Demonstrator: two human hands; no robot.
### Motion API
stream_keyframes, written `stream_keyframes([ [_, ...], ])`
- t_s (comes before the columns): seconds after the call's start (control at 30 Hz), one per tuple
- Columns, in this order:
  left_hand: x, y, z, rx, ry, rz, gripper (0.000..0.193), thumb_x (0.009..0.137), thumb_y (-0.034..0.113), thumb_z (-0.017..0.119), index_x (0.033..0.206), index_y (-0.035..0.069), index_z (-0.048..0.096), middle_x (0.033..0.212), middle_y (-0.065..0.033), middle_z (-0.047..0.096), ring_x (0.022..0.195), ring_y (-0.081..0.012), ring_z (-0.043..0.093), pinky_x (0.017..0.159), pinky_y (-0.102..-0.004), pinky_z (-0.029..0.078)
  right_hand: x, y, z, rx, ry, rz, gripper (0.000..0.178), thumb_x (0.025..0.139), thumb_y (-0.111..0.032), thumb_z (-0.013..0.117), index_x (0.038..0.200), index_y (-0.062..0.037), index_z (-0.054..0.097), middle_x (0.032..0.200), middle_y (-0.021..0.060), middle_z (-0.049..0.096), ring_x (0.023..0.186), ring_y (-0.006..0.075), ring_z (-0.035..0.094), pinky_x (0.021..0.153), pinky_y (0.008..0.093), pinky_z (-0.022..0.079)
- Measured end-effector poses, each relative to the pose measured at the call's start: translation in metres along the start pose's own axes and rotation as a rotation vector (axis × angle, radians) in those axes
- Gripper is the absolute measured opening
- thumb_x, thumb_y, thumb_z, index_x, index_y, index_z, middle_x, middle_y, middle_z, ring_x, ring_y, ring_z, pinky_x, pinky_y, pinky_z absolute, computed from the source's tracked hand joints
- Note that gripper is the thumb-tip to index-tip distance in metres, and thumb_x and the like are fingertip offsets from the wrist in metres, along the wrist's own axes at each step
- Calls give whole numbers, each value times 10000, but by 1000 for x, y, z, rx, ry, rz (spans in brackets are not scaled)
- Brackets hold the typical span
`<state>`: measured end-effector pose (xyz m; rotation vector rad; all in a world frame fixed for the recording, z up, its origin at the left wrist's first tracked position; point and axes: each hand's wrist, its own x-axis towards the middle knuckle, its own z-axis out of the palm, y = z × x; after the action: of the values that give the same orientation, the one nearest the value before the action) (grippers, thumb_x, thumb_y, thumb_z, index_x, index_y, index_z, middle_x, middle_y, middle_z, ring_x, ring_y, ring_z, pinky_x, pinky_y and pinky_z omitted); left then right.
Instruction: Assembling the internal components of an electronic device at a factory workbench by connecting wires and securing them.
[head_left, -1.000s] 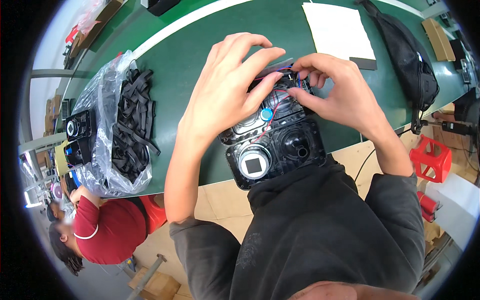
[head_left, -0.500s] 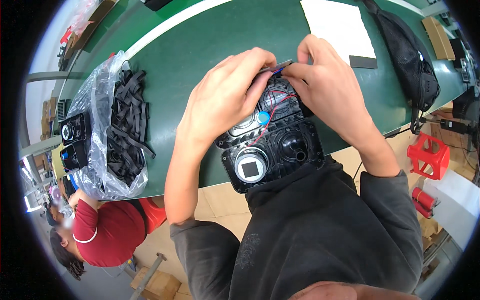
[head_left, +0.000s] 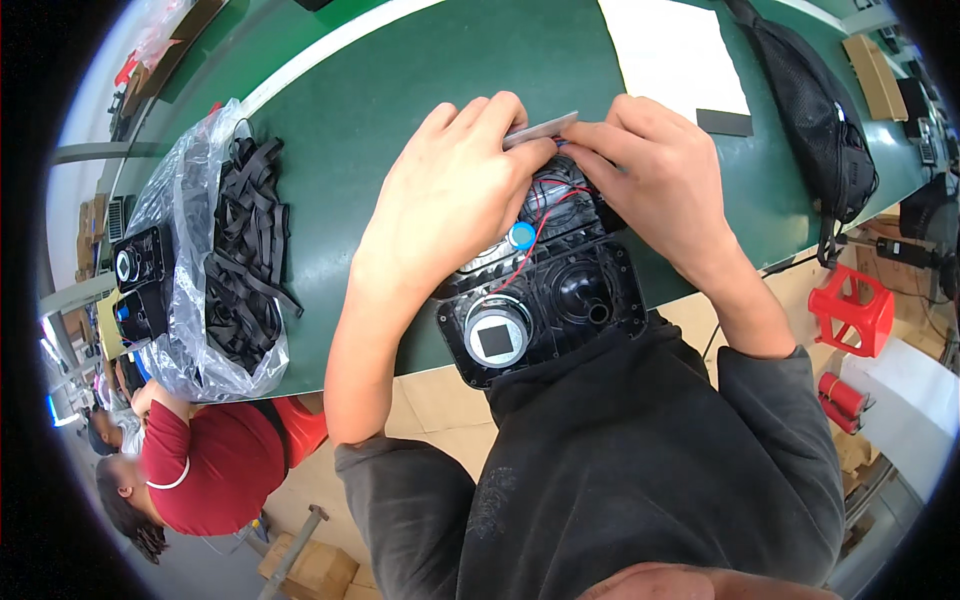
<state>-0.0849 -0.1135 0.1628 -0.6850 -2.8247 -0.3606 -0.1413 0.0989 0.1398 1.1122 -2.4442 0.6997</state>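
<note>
An open black plastic speaker housing (head_left: 625,285) lies at the table's front edge, against my shirt. In its near half sit a round white-rimmed speaker driver (head_left: 495,340) with a dark square on it and a round black port (head_left: 580,295). A blue disc (head_left: 522,236) and thin red wires (head_left: 541,235) show in the far half. My left hand (head_left: 450,180) is closed on a thin grey plate (head_left: 545,130), held tilted above the housing's far end. My right hand (head_left: 660,165) pinches small coloured wires (head_left: 562,143) at the plate's right end; its fingertips partly hide them.
A clear plastic bag (head_left: 190,300) of black straps (head_left: 245,240) lies left, beside another black housing (head_left: 145,260). White paper (head_left: 670,60) with a dark strip (head_left: 724,122) and a black mesh bag (head_left: 810,110) lie right. A person in red (head_left: 220,465) sits left; a red stool (head_left: 850,310) stands right.
The grey plate has tipped so that more of its flat face shows. My right hand has moved slightly down and right, its fingers more closed; the left hand has shifted slightly.
</note>
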Motion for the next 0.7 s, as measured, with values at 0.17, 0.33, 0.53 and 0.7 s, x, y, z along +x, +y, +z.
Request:
stream_keyframes([
  [0.17,1,-4,-4,-51,-95,-17,291,848,86,721,1135,78,770,1106,-90,639,964,-288,649,868,-391,507,6,-2,-2,-3,-129,51,85,859,-179,747,837,-103,775,752,83,642,728,308,702,649,424,561],
  [0.33,-3,-11,-5,-162,18,21,264,871,131,747,1131,92,773,1135,-92,659,954,-300,650,865,-395,517,17,7,-2,33,-280,17,152,882,-189,701,802,-83,774,766,132,690,686,376,706,637,475,559],
  [0.53,-7,-5,-7,-103,-16,11,266,898,233,797,1132,108,778,1149,-81,671,939,-299,640,862,-400,515,20,7,-13,45,-412,-60,126,848,-90,741,955,-66,803,1015,112,647,1002,304,661,828,427,536],
  [0.7,-11,-1,-7,-90,-27,-32,277,914,250,780,1156,113,779,1190,-96,675,981,-311,647,884,-397,517,15,18,-12,242,-335,-200,209,872,-51,712,1070,2,750,1301,150,545,1219,336,546,1002,386,495],
])
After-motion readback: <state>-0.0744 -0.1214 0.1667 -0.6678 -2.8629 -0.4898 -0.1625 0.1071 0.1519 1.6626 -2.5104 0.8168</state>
